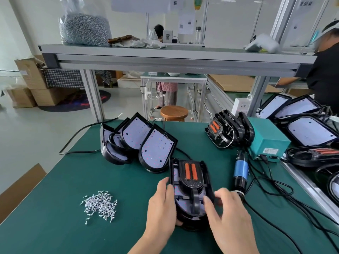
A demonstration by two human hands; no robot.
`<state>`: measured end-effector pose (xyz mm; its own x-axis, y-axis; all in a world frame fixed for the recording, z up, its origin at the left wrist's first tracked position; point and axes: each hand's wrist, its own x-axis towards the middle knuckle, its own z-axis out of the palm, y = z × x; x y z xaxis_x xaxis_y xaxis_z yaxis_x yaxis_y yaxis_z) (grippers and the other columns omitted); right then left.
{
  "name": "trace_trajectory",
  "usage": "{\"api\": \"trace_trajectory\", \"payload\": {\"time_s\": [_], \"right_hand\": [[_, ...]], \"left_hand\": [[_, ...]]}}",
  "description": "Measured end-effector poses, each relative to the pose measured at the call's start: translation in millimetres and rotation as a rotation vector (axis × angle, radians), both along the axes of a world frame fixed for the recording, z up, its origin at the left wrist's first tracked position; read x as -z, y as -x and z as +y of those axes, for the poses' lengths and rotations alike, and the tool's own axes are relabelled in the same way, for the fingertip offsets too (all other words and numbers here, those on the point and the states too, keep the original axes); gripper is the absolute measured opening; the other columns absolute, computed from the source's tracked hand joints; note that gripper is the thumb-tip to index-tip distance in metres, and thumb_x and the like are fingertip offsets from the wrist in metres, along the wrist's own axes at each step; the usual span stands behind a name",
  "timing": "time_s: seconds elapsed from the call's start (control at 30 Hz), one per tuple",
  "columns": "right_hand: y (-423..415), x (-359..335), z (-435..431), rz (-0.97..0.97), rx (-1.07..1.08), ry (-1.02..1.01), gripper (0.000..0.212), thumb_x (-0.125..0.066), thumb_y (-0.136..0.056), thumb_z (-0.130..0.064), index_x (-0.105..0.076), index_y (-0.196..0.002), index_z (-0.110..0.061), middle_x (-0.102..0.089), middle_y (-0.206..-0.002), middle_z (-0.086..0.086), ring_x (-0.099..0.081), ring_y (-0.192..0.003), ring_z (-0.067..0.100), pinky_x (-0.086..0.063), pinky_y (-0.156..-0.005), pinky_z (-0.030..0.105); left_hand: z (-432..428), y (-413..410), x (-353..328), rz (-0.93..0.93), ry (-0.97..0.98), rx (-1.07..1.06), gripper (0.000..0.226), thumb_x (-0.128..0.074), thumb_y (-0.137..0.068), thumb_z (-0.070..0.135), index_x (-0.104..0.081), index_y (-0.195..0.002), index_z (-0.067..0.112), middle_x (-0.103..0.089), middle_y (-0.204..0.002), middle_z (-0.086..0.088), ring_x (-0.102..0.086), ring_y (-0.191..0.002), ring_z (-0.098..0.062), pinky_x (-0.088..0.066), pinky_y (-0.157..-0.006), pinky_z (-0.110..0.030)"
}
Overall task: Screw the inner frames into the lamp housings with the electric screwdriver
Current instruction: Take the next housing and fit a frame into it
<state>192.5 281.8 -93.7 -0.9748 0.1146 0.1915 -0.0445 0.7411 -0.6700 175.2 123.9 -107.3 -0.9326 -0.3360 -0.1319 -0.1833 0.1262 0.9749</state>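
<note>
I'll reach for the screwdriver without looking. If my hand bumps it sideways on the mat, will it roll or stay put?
The screwdriver has a round barrel and lies flat on the mat beside the housing, so it will probably roll a little. The cables by it likely snag and stop it. It looks stiff and fairly heavy for its size.

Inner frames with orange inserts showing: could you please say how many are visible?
3. One inner frame sits in the lamp housing between the left hand and right hand; one fronts the stack left of the teal box; one lies far right. The stack may hide more.
</note>
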Motion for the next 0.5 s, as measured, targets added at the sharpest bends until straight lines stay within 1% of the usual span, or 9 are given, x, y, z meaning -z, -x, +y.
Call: {"api": "trace_trajectory", "payload": {"time_s": [0.07,0.1,0.17,0.2,0.27,0.33,0.4,0.47,0.5], "right_hand": [[5,-4,0,-0.042,-0.041,-0.144,0.028,-0.06,-0.093,-0.055,-0.048,-0.093,-0.029,-0.044,-0.097,-0.008,-0.059,-0.081,0.024,-0.042,-0.071,0.037],[7,-4,-1,-0.061,-0.058,-0.192,0.03,-0.058,-0.094,-0.056,-0.046,-0.091,-0.028,-0.043,-0.096,-0.007,-0.057,-0.08,0.023,-0.042,-0.071,0.037],[14,-3,-1,-0.071,-0.082,-0.31,0.034,-0.057,-0.095,-0.055,-0.04,-0.084,-0.028,-0.042,-0.09,-0.007,-0.052,-0.075,0.021,-0.042,-0.068,0.035],[20,-5,1,-0.072,-0.095,-0.353,0.036,-0.058,-0.094,-0.055,-0.04,-0.079,-0.027,-0.043,-0.085,-0.007,-0.051,-0.072,0.019,-0.041,-0.065,0.035],[41,-12,7,-0.074,-0.1,-0.288,0.04,-0.064,-0.088,-0.052,-0.044,-0.068,-0.025,-0.05,-0.073,-0.008,-0.05,-0.065,0.012,-0.04,-0.059,0.033],[78,-25,14,-0.01,-0.055,-0.096,0.035,-0.066,-0.088,-0.042,-0.051,-0.063,-0.023,-0.056,-0.063,-0.008,-0.053,-0.064,0.008,-0.041,-0.057,0.029],[124,-37,11,-0.008,-0.04,-0.031,0.024,-0.064,-0.092,-0.034,-0.058,-0.071,-0.023,-0.063,-0.072,-0.009,-0.06,-0.073,0.015,-0.048,-0.066,0.032],[167,-35,-4,-0.131,-0.095,-0.147,0.018,-0.065,-0.093,-0.035,-0.064,-0.084,-0.019,-0.069,-0.088,-0.004,-0.064,-0.087,0.021,-0.053,-0.077,0.036],[185,-31,-14,-0.21,-0.116,-0.204,0.023,-0.066,-0.092,-0.038,-0.066,-0.088,-0.016,-0.069,-0.092,-0.001,-0.064,-0.09,0.024,-0.053,-0.077,0.035]], "left_hand": [[-5,1,1,0.005,0.194,-0.035,0.033,-0.035,-0.102,0.038,-0.059,-0.123,0.04,-0.07,-0.076,0.009,-0.064,-0.072,-0.01,-0.056,-0.072,-0.039],[-7,0,1,0.0,0.313,-0.03,0.035,-0.03,-0.099,0.047,-0.057,-0.12,0.043,-0.068,-0.077,0.012,-0.062,-0.081,-0.012,-0.051,-0.079,-0.039],[-10,-2,0,-0.005,0.504,-0.01,0.043,-0.022,-0.091,0.066,-0.052,-0.117,0.048,-0.059,-0.087,0.019,-0.057,-0.094,-0.013,-0.042,-0.08,-0.036],[-11,-3,0,0.009,0.542,-0.001,0.044,-0.026,-0.09,0.069,-0.051,-0.12,0.049,-0.054,-0.093,0.02,-0.055,-0.099,-0.012,-0.04,-0.081,-0.034],[-10,-4,2,0.039,0.604,0.025,0.045,-0.045,-0.093,0.055,-0.045,-0.137,0.048,-0.045,-0.103,0.019,-0.052,-0.106,-0.011,-0.044,-0.084,-0.032],[-10,-3,3,0.072,0.64,0.052,0.061,-0.057,-0.091,0.034,-0.037,-0.149,0.043,-0.044,-0.111,0.019,-0.053,-0.109,-0.012,-0.045,-0.087,-0.031],[-9,-1,4,0.086,0.611,0.065,0.07,-0.058,-0.091,0.023,-0.031,-0.155,0.035,-0.049,-0.127,0.016,-0.053,-0.116,-0.013,-0.044,-0.094,-0.03],[-9,-1,4,0.083,0.578,0.072,0.07,-0.057,-0.093,0.02,-0.029,-0.156,0.031,-0.048,-0.14,0.015,-0.052,-0.122,-0.012,-0.042,-0.098,-0.028],[-10,-1,4,0.086,0.57,0.079,0.069,-0.057,-0.094,0.02,-0.029,-0.156,0.03,-0.047,-0.143,0.015,-0.051,-0.123,-0.01,-0.041,-0.098,-0.027]]}}
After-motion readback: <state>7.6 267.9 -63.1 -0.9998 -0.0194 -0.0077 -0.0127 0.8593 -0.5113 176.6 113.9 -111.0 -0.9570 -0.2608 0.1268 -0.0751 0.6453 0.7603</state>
